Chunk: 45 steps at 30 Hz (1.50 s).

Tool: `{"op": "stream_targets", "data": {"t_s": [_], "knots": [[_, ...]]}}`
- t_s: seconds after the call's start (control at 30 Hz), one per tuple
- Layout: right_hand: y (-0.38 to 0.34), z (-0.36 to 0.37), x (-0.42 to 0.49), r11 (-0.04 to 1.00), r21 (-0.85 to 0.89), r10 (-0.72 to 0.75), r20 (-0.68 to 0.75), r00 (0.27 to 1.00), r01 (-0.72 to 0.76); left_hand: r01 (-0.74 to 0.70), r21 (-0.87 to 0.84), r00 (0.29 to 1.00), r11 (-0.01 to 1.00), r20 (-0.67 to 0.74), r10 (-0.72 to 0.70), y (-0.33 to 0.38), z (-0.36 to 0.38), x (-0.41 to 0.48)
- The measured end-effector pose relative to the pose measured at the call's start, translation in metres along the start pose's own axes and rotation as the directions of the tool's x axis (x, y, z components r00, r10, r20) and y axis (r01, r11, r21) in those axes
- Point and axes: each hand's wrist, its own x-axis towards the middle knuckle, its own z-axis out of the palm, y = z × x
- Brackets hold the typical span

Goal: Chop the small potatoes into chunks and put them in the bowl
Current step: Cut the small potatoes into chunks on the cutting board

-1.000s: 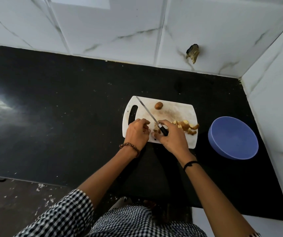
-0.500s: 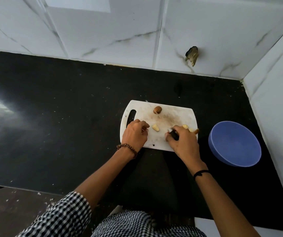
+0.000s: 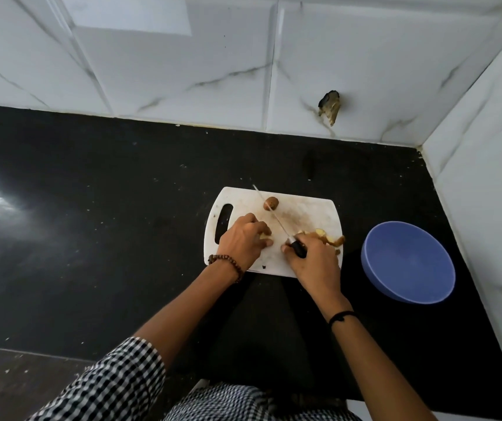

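A white cutting board (image 3: 310, 211) lies on the black counter. My right hand (image 3: 313, 261) grips the black handle of a knife (image 3: 274, 218), whose blade points up and left across the board. My left hand (image 3: 242, 240) has curled fingers pinching a pale potato piece (image 3: 263, 236) against the board. One whole brown potato (image 3: 271, 203) sits near the board's far edge, beside the blade. Cut potato chunks (image 3: 327, 238) are heaped at the board's right edge, partly hidden by my right hand. The blue bowl (image 3: 407, 262) stands to the right and looks empty.
The black counter (image 3: 107, 223) stretches wide to the left of the board. White marble-tiled walls (image 3: 243, 71) close the back and the right side, just past the bowl. A broken hole (image 3: 330, 106) shows in the back wall. The counter's front edge runs near my body.
The knife, hidden under my right hand half a second ago, now points up-left across the board again. My left hand has covered the loose pale piece.
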Motion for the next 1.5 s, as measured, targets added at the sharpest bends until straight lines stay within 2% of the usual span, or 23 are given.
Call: {"op": "stream_targets", "data": {"t_s": [0.27,0.53,0.73,0.87,1.07,1.23,1.4,1.5], "knots": [[-0.009,-0.009,-0.007,0.989,0.149,0.03,-0.039,0.999,-0.024,0.053,-0.187,0.999,0.981,0.014,-0.051,-0.004,-0.005,-0.007],[-0.011,-0.001,-0.02,0.969,0.235,0.087,-0.021,0.996,-0.08,0.09,-0.261,0.995,0.961,0.058,-0.077,-0.004,-0.011,-0.007],[-0.005,-0.002,-0.025,0.962,0.237,0.141,0.001,0.99,-0.137,0.053,-0.371,0.998,0.927,-0.011,-0.061,-0.007,-0.008,-0.019],[-0.007,-0.002,-0.026,0.962,0.234,0.139,0.012,0.99,-0.138,-0.039,-0.324,0.999,0.945,0.014,0.046,-0.012,-0.006,-0.028],[-0.006,0.002,-0.029,0.948,0.257,0.17,0.082,0.982,-0.186,0.014,-0.308,1.0,0.951,0.021,-0.008,-0.014,-0.008,-0.031],[0.004,0.013,-0.035,0.904,0.334,0.216,0.179,0.96,-0.266,0.108,-0.216,0.993,0.97,-0.03,-0.117,-0.012,-0.008,-0.029],[0.013,0.018,-0.042,0.888,0.366,0.219,0.199,0.955,-0.28,0.021,-0.15,0.999,0.989,0.041,-0.014,-0.008,-0.009,-0.025],[0.015,0.016,-0.044,0.886,0.366,0.226,0.199,0.954,-0.286,0.084,-0.141,0.995,0.986,0.062,-0.076,-0.004,-0.009,-0.02]]}}
